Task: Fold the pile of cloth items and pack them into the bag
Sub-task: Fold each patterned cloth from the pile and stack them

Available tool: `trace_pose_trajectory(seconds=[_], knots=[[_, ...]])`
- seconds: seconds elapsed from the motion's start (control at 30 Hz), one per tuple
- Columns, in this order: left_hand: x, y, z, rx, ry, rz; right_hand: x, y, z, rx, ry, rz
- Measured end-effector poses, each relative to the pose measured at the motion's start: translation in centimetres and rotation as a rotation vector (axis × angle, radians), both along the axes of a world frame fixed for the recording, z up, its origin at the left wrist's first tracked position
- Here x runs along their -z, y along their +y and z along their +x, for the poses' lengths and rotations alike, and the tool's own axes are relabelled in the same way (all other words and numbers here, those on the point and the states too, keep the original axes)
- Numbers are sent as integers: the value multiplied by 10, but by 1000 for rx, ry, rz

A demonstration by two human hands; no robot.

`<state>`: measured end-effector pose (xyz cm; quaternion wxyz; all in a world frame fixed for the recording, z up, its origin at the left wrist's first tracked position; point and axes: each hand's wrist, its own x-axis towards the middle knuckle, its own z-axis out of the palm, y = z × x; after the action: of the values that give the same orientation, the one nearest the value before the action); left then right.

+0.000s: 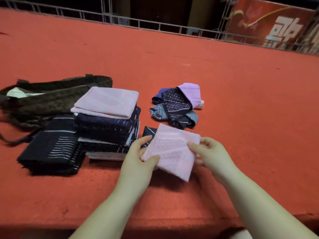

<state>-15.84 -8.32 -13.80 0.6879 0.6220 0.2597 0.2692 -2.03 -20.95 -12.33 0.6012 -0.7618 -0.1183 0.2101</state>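
A folded pink cloth (170,151) with pale blue stripes is held just above the red surface. My left hand (139,160) pinches its left corner and my right hand (209,153) pinches its right edge. To the left rises a stack of folded cloths (107,123), dark ones topped by a pink one. A lower stack of dark striped cloths (51,152) lies further left. Behind the held cloth sits a small pile of unfolded cloths (176,106), dark patterned, grey and lilac. A dark brown bag (57,95) lies open on its side at the far left.
Everything rests on a red carpeted platform (172,54). A small dark folded cloth (149,132) peeks out beneath the held one. A metal railing (155,25) and a red banner (276,23) run along the far edge. The platform's front edge is near my forearms.
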Motion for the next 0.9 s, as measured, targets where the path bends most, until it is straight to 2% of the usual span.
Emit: trace_pose_trajectory(seconds=[0.13, 0.23, 0.4, 0.57, 0.7, 0.8, 0.9], knots=[[-9, 3, 4, 27, 89, 320, 4, 27, 26, 16, -226, -125], [-11, 6, 5, 3, 138, 474, 6, 46, 31, 19, -317, -154], [-5, 10, 12, -21, 247, 523, 13, 62, 28, 13, -450, -220], [-3, 5, 12, 35, 367, 502, 27, 64, 22, 28, -458, -264], [-7, -3, 8, 77, 450, 693, 37, 57, 17, 27, -598, -251], [-14, -6, 12, 121, 463, 843, 37, 47, 14, -101, -805, -237], [-17, 0, 30, 145, 519, 960, 35, 44, 17, -296, -891, -317]])
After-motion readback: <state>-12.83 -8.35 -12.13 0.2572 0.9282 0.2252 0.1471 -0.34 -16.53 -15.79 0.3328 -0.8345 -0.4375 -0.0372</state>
